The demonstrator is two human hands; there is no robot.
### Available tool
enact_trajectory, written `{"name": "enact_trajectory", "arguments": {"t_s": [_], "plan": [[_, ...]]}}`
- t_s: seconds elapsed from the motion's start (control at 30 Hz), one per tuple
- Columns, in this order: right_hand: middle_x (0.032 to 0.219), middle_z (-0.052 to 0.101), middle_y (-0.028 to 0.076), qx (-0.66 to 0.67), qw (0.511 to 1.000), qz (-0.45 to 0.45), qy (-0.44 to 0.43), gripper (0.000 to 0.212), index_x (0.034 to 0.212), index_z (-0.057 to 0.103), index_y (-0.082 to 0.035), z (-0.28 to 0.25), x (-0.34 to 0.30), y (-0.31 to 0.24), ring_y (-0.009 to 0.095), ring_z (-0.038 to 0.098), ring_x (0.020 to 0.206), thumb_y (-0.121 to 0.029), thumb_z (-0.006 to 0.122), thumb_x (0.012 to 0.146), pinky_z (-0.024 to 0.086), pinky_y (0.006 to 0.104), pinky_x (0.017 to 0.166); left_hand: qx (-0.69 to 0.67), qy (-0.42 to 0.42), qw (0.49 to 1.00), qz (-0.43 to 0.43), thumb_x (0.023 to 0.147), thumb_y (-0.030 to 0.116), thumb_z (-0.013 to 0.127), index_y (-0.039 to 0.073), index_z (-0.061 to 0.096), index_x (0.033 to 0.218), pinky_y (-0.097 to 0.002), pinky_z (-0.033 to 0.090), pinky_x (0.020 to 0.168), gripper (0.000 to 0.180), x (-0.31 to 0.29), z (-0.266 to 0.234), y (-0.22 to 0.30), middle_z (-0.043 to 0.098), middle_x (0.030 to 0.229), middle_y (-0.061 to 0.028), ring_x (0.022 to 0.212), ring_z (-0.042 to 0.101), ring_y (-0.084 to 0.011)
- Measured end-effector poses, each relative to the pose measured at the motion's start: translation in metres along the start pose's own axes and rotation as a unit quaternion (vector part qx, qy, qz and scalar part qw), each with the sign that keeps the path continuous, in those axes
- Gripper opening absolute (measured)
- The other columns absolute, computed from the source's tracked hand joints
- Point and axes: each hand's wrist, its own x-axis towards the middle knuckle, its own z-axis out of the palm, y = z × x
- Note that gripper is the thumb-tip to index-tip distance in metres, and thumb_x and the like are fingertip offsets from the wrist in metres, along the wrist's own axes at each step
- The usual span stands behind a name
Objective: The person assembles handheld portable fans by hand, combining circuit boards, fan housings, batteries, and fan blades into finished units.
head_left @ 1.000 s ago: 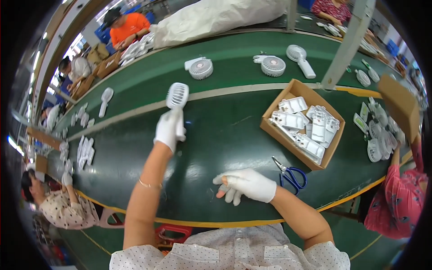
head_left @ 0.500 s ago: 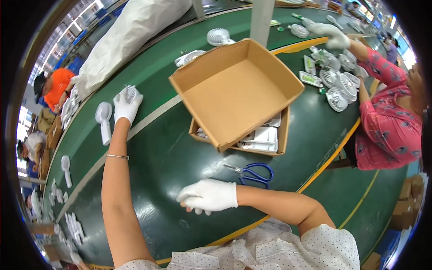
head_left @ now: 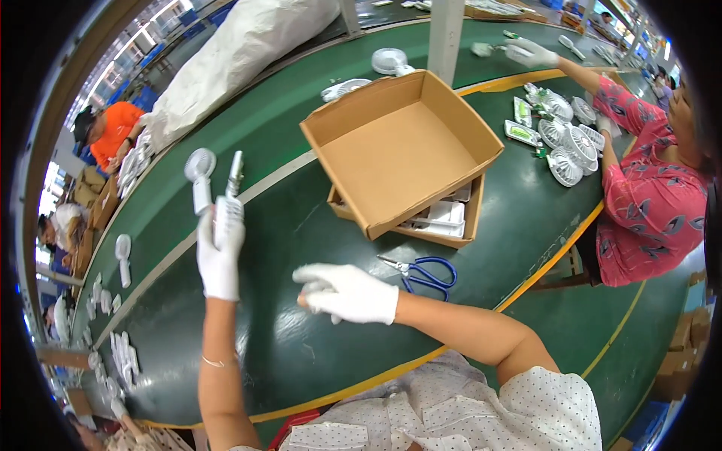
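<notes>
Green worktable (head_left: 301, 376) beneath left fingers (head_left: 204, 229) and right fingers (head_left: 312, 273), yellow edge (head_left: 526, 281) on wearer's side. Grey post (head_left: 445, 45) beyond right fingers. Bright light strips (head_left: 143, 35) far beyond left fingers. Green floor (head_left: 571, 331), yellow floor line (head_left: 617, 328), cartons (head_left: 681, 331) well right of right fingers.

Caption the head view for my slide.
Left hand gripping a fan, right hand over the green bench near scissors.

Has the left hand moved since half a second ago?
Yes: the left hand has come back toward the person, from beyond the pale strip to mostly its near side, a fan in its grasp.
</notes>
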Motion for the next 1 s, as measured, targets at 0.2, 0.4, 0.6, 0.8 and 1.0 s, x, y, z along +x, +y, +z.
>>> {"name": "enact_trajectory", "arguments": {"t_s": [0.2, 0.4, 0.6, 0.8, 1.0], "plan": [[0.121, 0.063, 0.012, 0.052, 0.998, -0.030, 0.036, 0.076, 0.153, 0.030, -0.005, 0.013, -0.007, -0.004, 0.013, 0.063, 0.094, -0.019, 0.067, 0.088, 0.056, 0.0261, 0.059, 0.189, -0.109, 0.970, 0.104, 0.075, 0.014, 0.079, 0.005, 0.044, 0.141, -0.0428, 0.040, 0.110, 0.075, -0.127, 0.016, 0.043, 0.042, 0.146, -0.0225, 0.132, 0.047, -0.0387], [0.107, 0.066, 0.009, 0.000, 0.991, -0.050, 0.125, 0.065, 0.143, 0.042, -0.005, 0.000, -0.010, -0.004, 0.012, 0.066, 0.076, -0.025, 0.068, 0.087, 0.055, 0.0254, 0.051, 0.272, -0.136, 0.922, 0.241, 0.078, 0.007, 0.075, 0.001, 0.062, 0.122, -0.0437, 0.043, 0.106, 0.046, -0.111, 0.004, 0.116, 0.057, 0.132, -0.0230, 0.125, 0.054, -0.0389], [0.119, 0.062, 0.013, -0.046, 0.970, -0.224, 0.079, 0.056, 0.138, 0.047, -0.004, -0.015, 0.028, 0.043, 0.019, 0.064, 0.104, -0.027, 0.066, 0.091, 0.056, 0.0339, 0.087, 0.185, -0.228, 0.898, 0.327, 0.083, 0.012, 0.069, 0.003, 0.050, 0.136, -0.0425, 0.047, 0.103, 0.058, -0.088, 0.056, 0.148, 0.050, 0.138, -0.0247, 0.124, 0.054, -0.0405], [0.129, 0.053, 0.009, -0.170, 0.947, -0.228, 0.152, 0.035, 0.134, 0.048, -0.006, -0.037, 0.033, 0.062, 0.022, 0.049, 0.121, -0.020, 0.053, 0.103, 0.041, 0.0360, 0.105, 0.231, -0.158, 0.896, 0.344, 0.087, 0.021, 0.064, 0.011, 0.055, 0.103, -0.0432, 0.055, 0.059, 0.021, -0.066, 0.117, 0.126, 0.057, 0.089, -0.0121, 0.069, 0.066, -0.0318], [0.127, 0.054, 0.013, -0.192, 0.952, -0.205, 0.123, 0.035, 0.132, 0.050, -0.004, -0.053, 0.021, 0.068, 0.024, 0.052, 0.120, -0.015, 0.056, 0.100, 0.041, 0.0354, 0.104, 0.151, -0.081, 0.908, 0.381, 0.089, 0.019, 0.065, 0.010, 0.057, 0.100, -0.0373, 0.053, 0.058, 0.017, -0.107, 0.021, 0.142, 0.055, 0.081, -0.0081, 0.069, 0.064, -0.0271]]}}
